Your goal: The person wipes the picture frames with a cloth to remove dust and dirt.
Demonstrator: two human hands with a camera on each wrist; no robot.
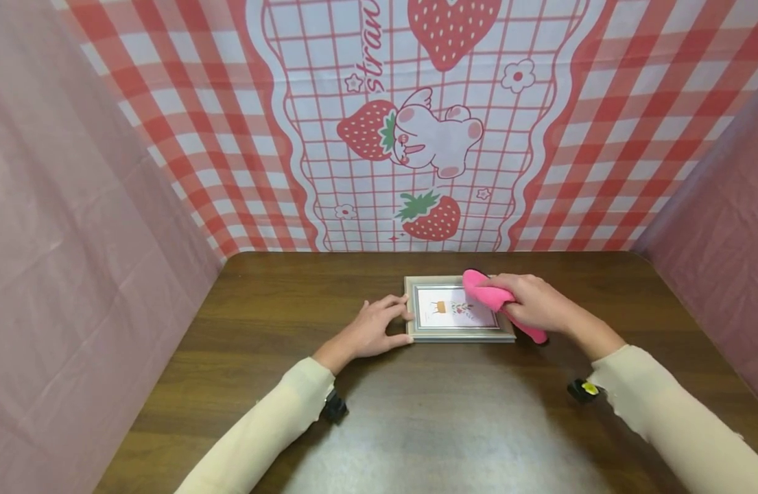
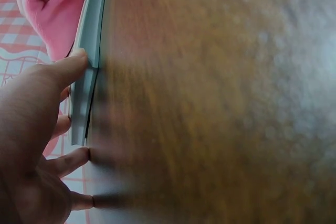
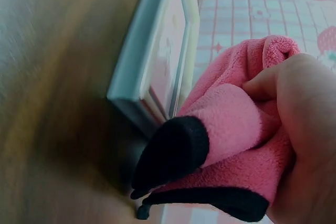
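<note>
A picture frame (image 1: 462,336) with a pale silvery border and a small plant print lies flat on the table in the head view. My left hand (image 1: 375,326) holds its left end, the thumb at the near corner and fingers along the left edge. In the left wrist view, two fingertips of the left hand (image 2: 37,124) reach down beside the frame. My right hand (image 1: 536,302) grips a bunched pink cloth (image 1: 486,293) over the frame's right part. The right wrist view shows the cloth's black trim (image 3: 176,150) hanging by the frame's corner.
The frame rests on a brown wooden table (image 1: 280,295). Behind it hangs a red-and-white checked curtain (image 1: 379,226) with strawberry prints. Pink fabric hangs on the left side (image 1: 95,240) and the right side (image 1: 718,261). Small dark devices are worn at both wrists.
</note>
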